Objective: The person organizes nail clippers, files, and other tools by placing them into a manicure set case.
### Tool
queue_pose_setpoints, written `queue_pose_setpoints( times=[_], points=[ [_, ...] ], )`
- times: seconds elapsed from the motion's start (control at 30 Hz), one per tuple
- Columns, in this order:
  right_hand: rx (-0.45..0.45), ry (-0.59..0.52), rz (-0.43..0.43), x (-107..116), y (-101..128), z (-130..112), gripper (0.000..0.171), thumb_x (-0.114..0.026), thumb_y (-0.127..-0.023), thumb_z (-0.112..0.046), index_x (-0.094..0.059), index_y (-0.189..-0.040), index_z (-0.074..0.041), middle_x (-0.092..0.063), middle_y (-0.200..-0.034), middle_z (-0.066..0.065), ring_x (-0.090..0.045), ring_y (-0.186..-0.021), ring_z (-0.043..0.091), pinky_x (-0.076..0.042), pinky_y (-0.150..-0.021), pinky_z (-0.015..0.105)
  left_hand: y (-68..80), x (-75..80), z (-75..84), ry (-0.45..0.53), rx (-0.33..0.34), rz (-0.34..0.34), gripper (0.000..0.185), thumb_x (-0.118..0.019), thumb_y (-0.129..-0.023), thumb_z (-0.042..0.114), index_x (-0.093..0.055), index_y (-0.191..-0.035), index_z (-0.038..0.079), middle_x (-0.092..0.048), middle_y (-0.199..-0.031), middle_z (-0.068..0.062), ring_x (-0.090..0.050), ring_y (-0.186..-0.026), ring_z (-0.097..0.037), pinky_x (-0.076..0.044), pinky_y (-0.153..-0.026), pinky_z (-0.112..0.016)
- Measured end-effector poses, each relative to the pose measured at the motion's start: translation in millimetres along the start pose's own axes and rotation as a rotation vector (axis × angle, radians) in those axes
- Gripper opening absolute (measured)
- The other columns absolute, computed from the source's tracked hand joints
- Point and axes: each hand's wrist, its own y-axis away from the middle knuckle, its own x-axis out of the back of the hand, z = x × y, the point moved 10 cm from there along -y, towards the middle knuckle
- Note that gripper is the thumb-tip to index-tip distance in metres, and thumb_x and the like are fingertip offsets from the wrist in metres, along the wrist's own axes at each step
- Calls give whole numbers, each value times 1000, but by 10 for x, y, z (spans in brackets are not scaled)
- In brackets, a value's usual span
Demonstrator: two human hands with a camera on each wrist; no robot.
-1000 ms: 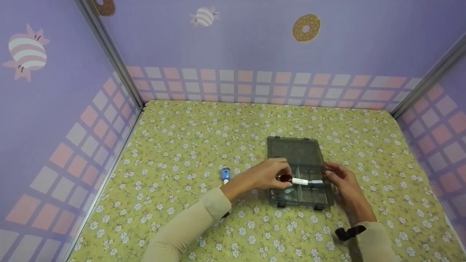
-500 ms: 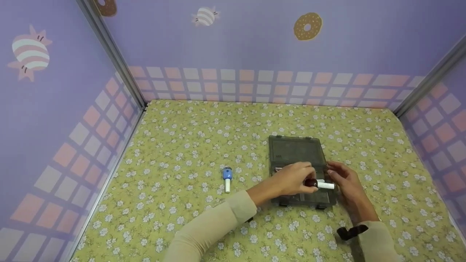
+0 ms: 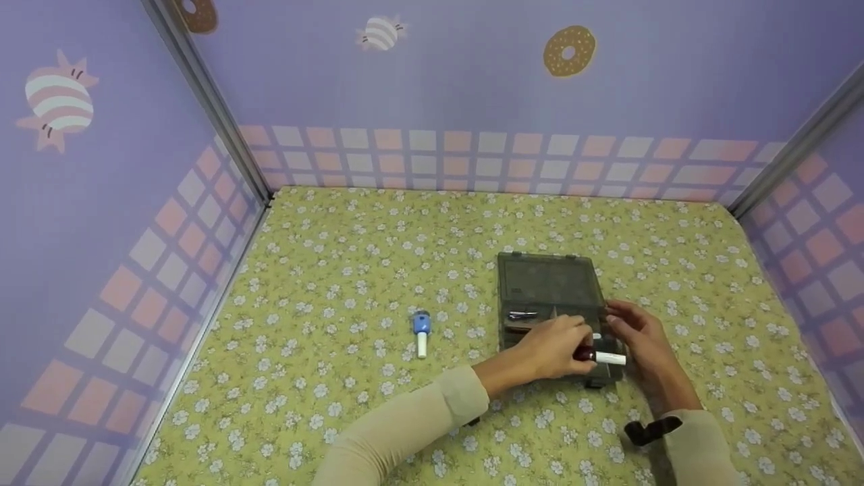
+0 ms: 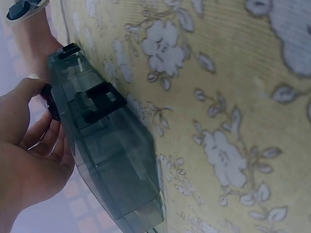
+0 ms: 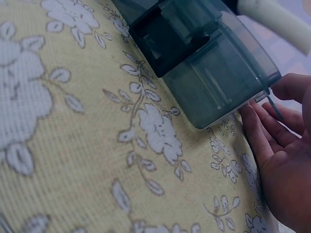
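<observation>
My left hand (image 3: 557, 345) pinches a dark red nail polish bottle (image 3: 584, 353) with a white cap, above the near right part of a smoky clear compartment box (image 3: 552, 280). The box lies with its lid folded back. In the left wrist view, the dark bottle (image 4: 50, 102) is between thumb and fingers beside the box wall (image 4: 112, 150). My right hand (image 3: 641, 341) grips the box's right side; the right wrist view has its thumb and fingers at the box corner (image 5: 214, 82), with the white cap (image 5: 277, 22) above. My left hand hides several compartments.
A blue nail polish bottle (image 3: 421, 332) with a white cap lies left of the box. A shiny metal item (image 3: 522, 315) sits in a far left compartment. Floral cloth (image 3: 364, 270) covers the table, and patterned walls (image 3: 432, 88) stand around it.
My left hand has carried the dark red bottle rightward across the box, then slightly nearer to me. The blue bottle and the metal item have come into fuller view. My right hand stays at the box.
</observation>
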Motion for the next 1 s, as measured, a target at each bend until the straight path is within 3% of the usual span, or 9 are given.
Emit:
queue_pose_setpoints(
  times=[0.17,0.33,0.47,0.8,1.0],
  points=[
    [-17,-2,2,5,6,18,55,-60,-111,-25,-45,-156,3,-53,-145,26,-66,-117,25,-58,-92,29,12,-13,4,4,-17,-6,31,-69,-101,53,-67,-115,25,-57,-109,11,-49,-90,-3,-45,-73,-19],
    [25,85,-23,-12,11,-17,54,-58,-112,-27,-46,-156,2,-51,-148,28,-65,-118,23,-56,-95,25,65,39,-85,122,-9,-33,41,-67,-102,53,-67,-129,21,-58,-120,10,-51,-101,-3,-46,-80,-17],
    [19,85,-21,-13,4,-31,54,-59,-111,-25,-46,-155,3,-51,-148,28,-66,-118,20,-56,-95,24,153,174,-206,194,-41,-27,43,-70,-102,49,-68,-131,17,-58,-123,8,-53,-106,-5,-46,-86,-17],
    [5,47,1,-2,-35,-54,53,-62,-110,-24,-49,-153,4,-56,-143,26,-67,-114,19,-56,-93,26,499,454,-799,298,-4,-34,42,-75,-101,37,-67,-133,10,-62,-126,-3,-63,-117,-19,-51,-98,-24],
    [-8,42,-1,8,-2,-21,53,-61,-110,-24,-48,-153,4,-55,-143,25,-67,-115,20,-56,-95,26,731,560,-1131,304,36,-56,40,-76,-101,29,-66,-133,7,-64,-128,-6,-63,-119,-23,-52,-102,-31]
  ],
)
